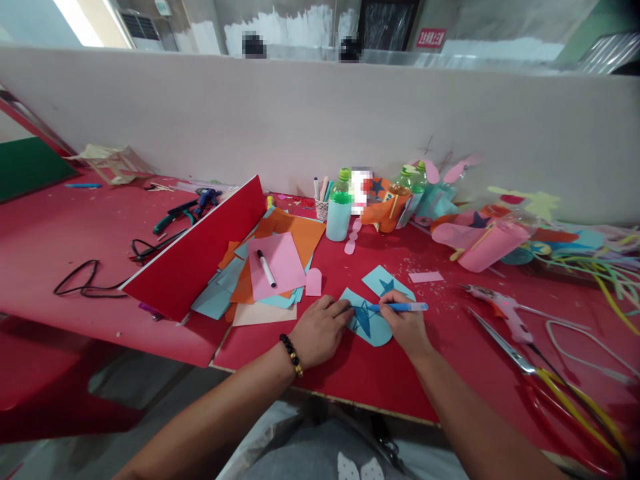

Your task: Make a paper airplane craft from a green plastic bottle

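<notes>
Right hand (407,323) grips a blue marker (400,307), tip on a blue star drawn on a light-blue paper cutout (375,328). Left hand (320,330), fingers loosely curled, pins the cutout to the red table (380,373).

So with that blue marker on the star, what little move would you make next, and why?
Probably keep stroking the blue marker across the star, while the left hand pins the light blue paper shape flat. The right hand has the tip on the star, which looks only partly coloured, unlike the solid star on the second piece.
</notes>
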### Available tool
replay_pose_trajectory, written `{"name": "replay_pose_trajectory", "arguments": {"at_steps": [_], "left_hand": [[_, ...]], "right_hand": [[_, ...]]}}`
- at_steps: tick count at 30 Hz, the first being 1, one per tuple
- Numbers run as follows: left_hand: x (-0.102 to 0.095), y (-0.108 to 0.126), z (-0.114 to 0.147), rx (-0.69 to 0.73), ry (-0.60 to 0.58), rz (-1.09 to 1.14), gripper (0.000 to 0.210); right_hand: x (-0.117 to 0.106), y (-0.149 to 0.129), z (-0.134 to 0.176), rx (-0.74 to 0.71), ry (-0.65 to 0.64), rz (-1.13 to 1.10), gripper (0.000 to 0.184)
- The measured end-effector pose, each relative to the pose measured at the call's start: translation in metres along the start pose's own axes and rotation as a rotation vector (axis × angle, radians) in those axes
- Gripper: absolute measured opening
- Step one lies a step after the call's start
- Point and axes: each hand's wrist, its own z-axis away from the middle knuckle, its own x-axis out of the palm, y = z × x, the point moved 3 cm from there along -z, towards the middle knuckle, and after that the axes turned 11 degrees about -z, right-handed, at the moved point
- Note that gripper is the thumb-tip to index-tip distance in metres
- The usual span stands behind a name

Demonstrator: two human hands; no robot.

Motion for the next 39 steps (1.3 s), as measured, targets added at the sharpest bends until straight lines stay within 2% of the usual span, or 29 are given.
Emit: {"name": "replay_pose_trajectory", "arguments": {"at_steps": [25, 39], "left_hand": [[-0.0012, 0.0005, 0.0000, 0.011, 0.002, -0.007, 0.041], [0.0007, 0.0004, -0.0001, 0.004, 0.011, -0.015, 0.039]], "right_hand": [[0.0032, -0.0034, 0.0005, -0.052, -0.008, 0.011, 0.014], [0.0029, -0.0008, 0.0003, -0.028, 0.011, 0.023, 0.015]]}}
